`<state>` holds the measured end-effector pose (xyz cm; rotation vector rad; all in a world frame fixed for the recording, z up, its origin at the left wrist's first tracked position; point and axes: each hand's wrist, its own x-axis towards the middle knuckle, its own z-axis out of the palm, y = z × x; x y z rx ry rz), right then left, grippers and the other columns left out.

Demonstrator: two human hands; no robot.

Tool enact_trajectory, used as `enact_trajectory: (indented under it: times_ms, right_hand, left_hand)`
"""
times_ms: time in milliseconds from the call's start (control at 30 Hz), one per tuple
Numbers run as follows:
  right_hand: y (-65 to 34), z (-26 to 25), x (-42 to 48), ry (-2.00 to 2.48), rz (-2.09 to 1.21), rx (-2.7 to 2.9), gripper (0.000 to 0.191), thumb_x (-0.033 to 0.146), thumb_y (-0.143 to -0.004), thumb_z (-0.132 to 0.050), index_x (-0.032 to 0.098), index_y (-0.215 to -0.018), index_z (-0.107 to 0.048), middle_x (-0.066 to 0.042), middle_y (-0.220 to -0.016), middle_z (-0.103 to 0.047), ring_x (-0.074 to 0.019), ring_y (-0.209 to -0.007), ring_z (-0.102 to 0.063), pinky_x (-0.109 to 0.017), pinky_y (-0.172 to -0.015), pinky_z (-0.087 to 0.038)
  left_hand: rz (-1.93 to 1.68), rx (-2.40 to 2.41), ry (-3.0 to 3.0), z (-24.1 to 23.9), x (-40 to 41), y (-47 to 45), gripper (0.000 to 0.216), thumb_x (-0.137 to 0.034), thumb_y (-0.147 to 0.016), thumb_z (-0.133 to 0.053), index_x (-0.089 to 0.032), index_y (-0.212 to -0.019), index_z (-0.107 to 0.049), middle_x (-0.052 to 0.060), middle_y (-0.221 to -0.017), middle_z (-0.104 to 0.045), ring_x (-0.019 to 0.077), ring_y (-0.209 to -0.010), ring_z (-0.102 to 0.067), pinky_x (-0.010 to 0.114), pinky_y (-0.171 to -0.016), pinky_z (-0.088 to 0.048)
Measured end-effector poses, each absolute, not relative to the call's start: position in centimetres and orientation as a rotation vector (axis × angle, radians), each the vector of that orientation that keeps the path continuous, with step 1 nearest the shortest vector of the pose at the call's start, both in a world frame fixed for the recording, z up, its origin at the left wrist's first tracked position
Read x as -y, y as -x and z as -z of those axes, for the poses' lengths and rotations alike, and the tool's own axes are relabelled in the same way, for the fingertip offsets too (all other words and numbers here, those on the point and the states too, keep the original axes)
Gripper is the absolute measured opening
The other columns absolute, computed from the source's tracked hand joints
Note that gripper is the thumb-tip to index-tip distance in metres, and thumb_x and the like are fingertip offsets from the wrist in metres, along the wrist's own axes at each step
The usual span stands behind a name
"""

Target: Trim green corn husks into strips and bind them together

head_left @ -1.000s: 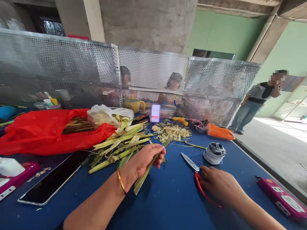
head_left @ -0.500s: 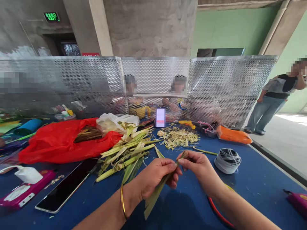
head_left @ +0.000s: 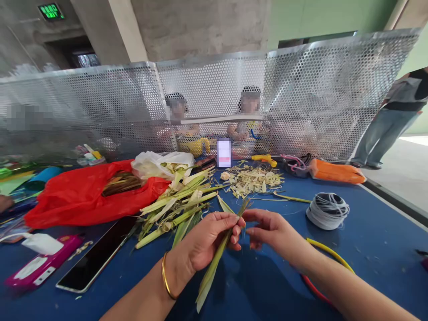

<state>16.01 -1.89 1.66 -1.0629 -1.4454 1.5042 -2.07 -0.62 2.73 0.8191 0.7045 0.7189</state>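
My left hand (head_left: 211, 238), with a gold bangle on its wrist, pinches a folded green corn husk (head_left: 210, 278). The husk's wide end hangs down toward me, and its narrow, frayed end sticks up past my fingertips. Just right of that end is my right hand (head_left: 272, 229), its thumb and fingers bent but apart, with nothing visible held between them. Beyond my hands lies a pile of green and pale husks (head_left: 182, 203). Small husk scraps (head_left: 254, 180) are heaped farther back. A ball of grey-white cord (head_left: 327, 211) sits to the right.
Left are a red plastic bag (head_left: 80, 196), a dark phone (head_left: 96, 256) and a magenta power strip (head_left: 43, 263). Toward the back stand a lit phone (head_left: 224, 152), a yellow glue gun (head_left: 264, 159) and an orange packet (head_left: 336, 171). A perforated metal screen (head_left: 214, 76) closes the far side; people sit behind it.
My right hand has let go of the husk's upper end and drawn slightly away, its fingers parting. My left hand keeps its hold. The camera view has tilted and shifted.
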Motion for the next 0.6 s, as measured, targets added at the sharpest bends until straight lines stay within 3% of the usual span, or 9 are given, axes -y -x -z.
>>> enact_trajectory:
  times_ms: [100, 267, 433, 600]
  right_hand:
    - [-15.5, -1.1, 2.0, 1.033, -1.485, 1.531, 0.019, 0.034, -0.075, -0.066, 0.018, -0.085, -0.066, 0.000, -0.074, -0.067, -0.0115, -0.058, -0.058, -0.026, -0.059, -0.047]
    - [-16.1, -1.3, 1.6, 1.227, -1.219, 1.631, 0.026, 0.040, -0.080, -0.060, 0.017, -0.069, -0.063, 0.002, -0.061, -0.059, -0.0119, -0.057, -0.052, -0.025, -0.056, -0.041]
    - [-17.3, -1.6, 1.2, 1.249, -0.974, 1.727, 0.024, 0.037, -0.084, -0.054, 0.019, -0.069, -0.058, 0.004, -0.057, -0.050, -0.0116, -0.056, -0.045, -0.024, -0.055, -0.035]
    - [-17.7, -2.1, 1.1, 1.278, -0.799, 1.760, 0.022, 0.034, -0.083, -0.053, 0.019, -0.068, -0.059, 0.001, -0.066, -0.058, -0.0150, -0.068, -0.052, -0.027, -0.065, -0.038]
  left_hand:
    - [-0.679, -0.705, -0.780, -2.3, 0.7, 2.0, 0.018, -0.027, -0.078, -0.068, -0.008, -0.077, -0.069, 0.000, -0.059, -0.054, 0.0071, -0.050, -0.052, 0.021, -0.054, -0.048]
    - [-0.718, -0.745, -0.731, -2.0, 0.6, 1.7, 0.014, -0.020, -0.078, -0.067, -0.008, -0.082, -0.070, -0.001, -0.062, -0.054, 0.0062, -0.050, -0.051, 0.021, -0.054, -0.049]
    - [-0.797, -0.830, -0.713, -2.2, 0.2, 1.6, 0.015, -0.019, -0.077, -0.067, -0.008, -0.086, -0.071, 0.000, -0.063, -0.055, 0.0062, -0.051, -0.051, 0.021, -0.053, -0.049]
    - [-0.718, -0.858, -0.852, -2.2, 0.5, 1.5, 0.023, -0.029, -0.073, -0.071, -0.008, -0.080, -0.070, 0.000, -0.059, -0.056, 0.0075, -0.050, -0.051, 0.024, -0.057, -0.051]
